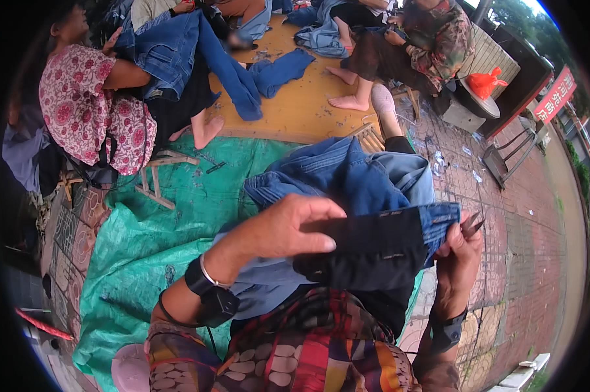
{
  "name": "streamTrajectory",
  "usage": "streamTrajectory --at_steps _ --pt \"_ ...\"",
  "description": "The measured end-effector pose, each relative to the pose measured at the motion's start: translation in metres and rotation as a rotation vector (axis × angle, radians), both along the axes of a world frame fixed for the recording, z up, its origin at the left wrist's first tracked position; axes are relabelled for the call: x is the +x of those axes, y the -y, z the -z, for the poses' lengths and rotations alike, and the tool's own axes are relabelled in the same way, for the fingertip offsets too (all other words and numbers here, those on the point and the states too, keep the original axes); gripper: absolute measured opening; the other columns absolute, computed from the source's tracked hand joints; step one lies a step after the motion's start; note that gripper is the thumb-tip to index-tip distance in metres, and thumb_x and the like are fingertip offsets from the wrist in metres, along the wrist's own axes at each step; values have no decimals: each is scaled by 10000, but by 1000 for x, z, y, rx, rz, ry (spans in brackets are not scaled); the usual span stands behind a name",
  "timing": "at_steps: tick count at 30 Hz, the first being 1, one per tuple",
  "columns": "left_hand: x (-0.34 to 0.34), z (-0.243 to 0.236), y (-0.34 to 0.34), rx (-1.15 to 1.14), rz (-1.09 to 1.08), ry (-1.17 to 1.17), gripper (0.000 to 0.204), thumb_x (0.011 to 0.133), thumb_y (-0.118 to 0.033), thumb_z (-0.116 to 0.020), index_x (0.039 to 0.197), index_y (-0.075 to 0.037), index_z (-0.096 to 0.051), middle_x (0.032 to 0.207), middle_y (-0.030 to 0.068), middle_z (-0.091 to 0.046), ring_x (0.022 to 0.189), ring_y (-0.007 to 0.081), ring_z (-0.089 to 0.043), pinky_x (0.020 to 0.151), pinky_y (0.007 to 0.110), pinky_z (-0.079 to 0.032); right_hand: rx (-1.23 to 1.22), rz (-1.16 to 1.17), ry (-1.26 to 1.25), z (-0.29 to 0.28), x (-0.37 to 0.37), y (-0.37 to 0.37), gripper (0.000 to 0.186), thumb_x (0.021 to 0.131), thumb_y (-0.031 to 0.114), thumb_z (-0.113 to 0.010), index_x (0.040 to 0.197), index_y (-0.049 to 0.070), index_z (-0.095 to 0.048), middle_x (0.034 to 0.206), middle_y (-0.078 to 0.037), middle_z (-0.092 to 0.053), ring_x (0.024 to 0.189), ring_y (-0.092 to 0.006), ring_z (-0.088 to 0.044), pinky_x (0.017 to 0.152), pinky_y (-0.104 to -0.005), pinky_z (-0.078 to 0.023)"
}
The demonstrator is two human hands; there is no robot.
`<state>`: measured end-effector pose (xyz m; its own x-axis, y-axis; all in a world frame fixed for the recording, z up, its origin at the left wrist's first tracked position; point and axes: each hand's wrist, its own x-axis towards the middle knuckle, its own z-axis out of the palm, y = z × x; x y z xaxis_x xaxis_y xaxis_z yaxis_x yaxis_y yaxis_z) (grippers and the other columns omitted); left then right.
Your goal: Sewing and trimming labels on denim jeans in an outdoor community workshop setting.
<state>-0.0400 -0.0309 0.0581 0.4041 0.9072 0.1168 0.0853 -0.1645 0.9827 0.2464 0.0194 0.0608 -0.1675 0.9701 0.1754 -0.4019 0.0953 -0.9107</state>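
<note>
My left hand (pixel 295 228) is closed on a black fabric band (pixel 367 248) across my lap, with the thumb lying over its left part. At the band's right end, my right hand (pixel 461 245) grips a gathered blue denim waistband (pixel 439 222), with small dark pointed snips (pixel 473 225) held in the same hand and their tips upward. Short pale stitches or slits show on the band. Folded blue jeans (pixel 334 173) and paler denim (pixel 406 170) lie heaped just beyond my hands and under the band.
Several co-workers sit around a wooden board (pixel 295 124) with denim (pixel 275 75), including a person in a floral top (pixel 79 111) and one in camouflage (pixel 442 39). A green tarp (pixel 125 268), wooden stool (pixel 154 183), orange bag (pixel 484 81) and metal frame (pixel 504 163) surround me on paving (pixel 510 242).
</note>
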Motion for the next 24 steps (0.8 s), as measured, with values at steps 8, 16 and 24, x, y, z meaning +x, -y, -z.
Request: streamTrajectory --at_steps 8,16,24 --pt "-23 -13 -7 -151 -4 69 276 832 -51 -568 1095 33 -547 998 58 -615 916 99 -555 820 255 -441 -47 -62 -96 11 -4 -28 71 851 107 -594 846 61 -540 555 38 -431 431 -51 -342 408 -205 -264" --pt "-15 -20 -25 -147 29 53 252 818 -18 -546 1065 24 -568 970 39 -614 879 74 -545 796 227 -434 -156 -2 -88 27 6 -38 127 852 122 -598 770 100 -504 546 47 -414 428 -53 -325 404 -204 -253" --pt "-5 -24 -46 -195 -2 79 259 819 -3 -524 1071 37 -567 969 24 -606 877 65 -536 784 211 -427 -280 -6 15 40 15 -48 125 843 158 -607 784 130 -500 524 57 -406 417 -52 -352 393 -201 -270"
